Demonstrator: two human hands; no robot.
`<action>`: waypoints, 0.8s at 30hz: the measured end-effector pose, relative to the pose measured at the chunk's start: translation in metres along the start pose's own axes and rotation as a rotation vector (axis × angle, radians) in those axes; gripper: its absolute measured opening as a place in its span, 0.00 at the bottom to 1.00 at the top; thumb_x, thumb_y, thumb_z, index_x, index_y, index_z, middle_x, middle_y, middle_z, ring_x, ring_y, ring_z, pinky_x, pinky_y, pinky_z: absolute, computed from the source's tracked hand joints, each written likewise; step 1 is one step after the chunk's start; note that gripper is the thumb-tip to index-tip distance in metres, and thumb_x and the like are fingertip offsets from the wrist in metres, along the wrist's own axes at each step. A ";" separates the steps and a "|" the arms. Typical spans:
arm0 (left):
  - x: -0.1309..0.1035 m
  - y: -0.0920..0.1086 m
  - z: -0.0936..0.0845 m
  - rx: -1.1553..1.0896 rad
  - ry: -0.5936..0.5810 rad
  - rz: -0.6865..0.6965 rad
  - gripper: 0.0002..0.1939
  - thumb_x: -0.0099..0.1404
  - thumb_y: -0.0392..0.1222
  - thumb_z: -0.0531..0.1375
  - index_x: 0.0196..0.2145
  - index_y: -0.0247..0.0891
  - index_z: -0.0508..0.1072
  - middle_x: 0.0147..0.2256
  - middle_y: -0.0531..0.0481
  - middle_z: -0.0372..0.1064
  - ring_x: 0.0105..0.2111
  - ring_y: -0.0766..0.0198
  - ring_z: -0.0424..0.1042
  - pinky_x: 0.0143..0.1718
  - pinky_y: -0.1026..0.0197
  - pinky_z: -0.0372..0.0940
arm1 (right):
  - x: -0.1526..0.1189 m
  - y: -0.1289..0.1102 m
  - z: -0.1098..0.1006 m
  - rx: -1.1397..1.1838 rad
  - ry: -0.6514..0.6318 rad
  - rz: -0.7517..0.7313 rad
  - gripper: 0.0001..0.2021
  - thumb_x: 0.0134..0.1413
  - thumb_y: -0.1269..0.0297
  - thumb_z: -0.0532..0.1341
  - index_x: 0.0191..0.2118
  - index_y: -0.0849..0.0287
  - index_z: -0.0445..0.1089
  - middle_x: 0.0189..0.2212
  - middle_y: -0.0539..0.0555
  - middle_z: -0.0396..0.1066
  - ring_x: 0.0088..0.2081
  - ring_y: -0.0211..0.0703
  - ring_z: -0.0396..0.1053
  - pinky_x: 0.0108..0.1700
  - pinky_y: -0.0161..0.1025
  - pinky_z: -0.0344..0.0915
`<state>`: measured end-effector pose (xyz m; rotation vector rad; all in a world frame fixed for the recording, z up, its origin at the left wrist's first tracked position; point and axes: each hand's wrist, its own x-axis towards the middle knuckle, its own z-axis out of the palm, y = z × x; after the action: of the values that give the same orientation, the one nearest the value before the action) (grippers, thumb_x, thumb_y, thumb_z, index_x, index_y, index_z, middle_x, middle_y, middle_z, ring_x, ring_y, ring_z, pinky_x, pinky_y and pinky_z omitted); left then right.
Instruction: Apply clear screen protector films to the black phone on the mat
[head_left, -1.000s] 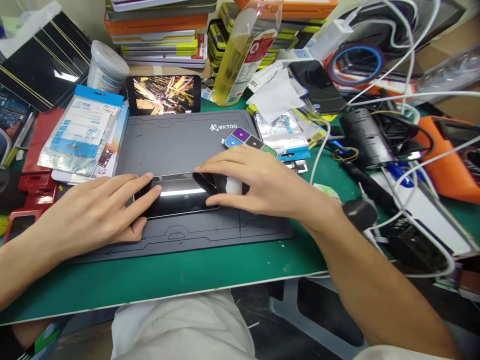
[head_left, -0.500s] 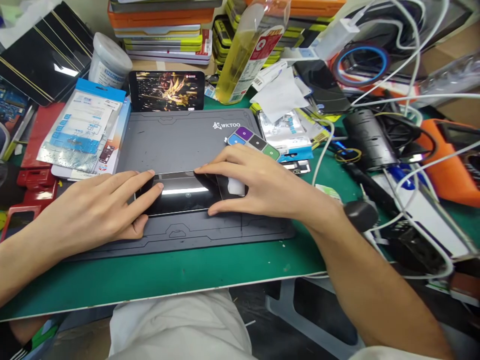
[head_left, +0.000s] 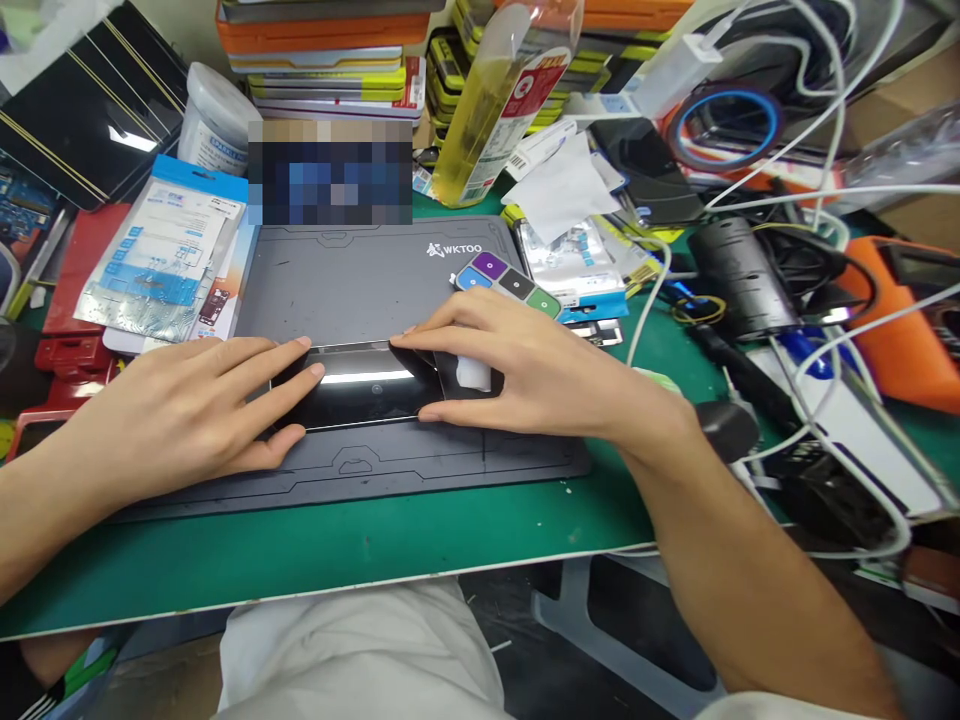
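A glossy black smartphone (head_left: 367, 395) lies crosswise on the grey work mat (head_left: 337, 275), a bright strip of light reflected along its face. My left hand (head_left: 195, 405) covers its left end: the forefinger presses on the glass, another finger touches the far edge, and the thumb sits by the near edge. At the other end, my right hand (head_left: 517, 375) spans the phone, forefinger on the far edge and thumb on the near one. Under the right palm, a small white piece (head_left: 474, 374) shows on a dark surface. Part of the phone's left end is hidden by my fingers.
Behind the mat stands a pixelated screen (head_left: 330, 180), beside a bottle of yellow liquid (head_left: 480, 120). Packets (head_left: 161, 250) lie to the left, a coloured-square pad (head_left: 510, 285) near my right hand. White cables (head_left: 829, 400) and tools crowd the right.
My left thumb has straightened and slid slightly right along the phone's near edge. The right hand and the phone have hardly moved. The rear screen's picture is now pixelated.
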<state>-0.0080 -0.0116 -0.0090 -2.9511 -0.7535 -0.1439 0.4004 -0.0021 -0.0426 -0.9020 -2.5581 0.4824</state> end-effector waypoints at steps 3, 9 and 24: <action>-0.001 -0.001 0.005 0.018 0.026 0.028 0.25 0.97 0.48 0.59 0.82 0.47 0.81 0.76 0.39 0.85 0.69 0.37 0.92 0.65 0.34 0.93 | 0.000 -0.003 -0.002 -0.014 -0.005 0.005 0.28 0.86 0.45 0.72 0.78 0.55 0.85 0.65 0.68 0.89 0.62 0.70 0.85 0.68 0.68 0.83; -0.006 0.000 0.012 -0.146 0.043 -0.020 0.35 0.93 0.44 0.66 0.90 0.57 0.71 0.82 0.42 0.80 0.77 0.34 0.86 0.76 0.30 0.87 | 0.000 -0.011 -0.002 -0.066 0.001 -0.018 0.26 0.87 0.49 0.70 0.77 0.59 0.85 0.64 0.68 0.89 0.61 0.69 0.87 0.67 0.66 0.85; -0.005 0.008 0.009 0.069 0.115 0.076 0.39 0.94 0.41 0.64 0.94 0.43 0.61 0.78 0.34 0.83 0.72 0.37 0.90 0.68 0.39 0.92 | -0.001 -0.019 0.000 -0.165 0.022 -0.036 0.23 0.88 0.53 0.68 0.74 0.59 0.86 0.66 0.69 0.90 0.63 0.69 0.88 0.66 0.64 0.87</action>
<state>-0.0081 -0.0199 -0.0195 -2.8726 -0.6174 -0.2741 0.3909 -0.0168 -0.0341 -0.9091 -2.6186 0.2523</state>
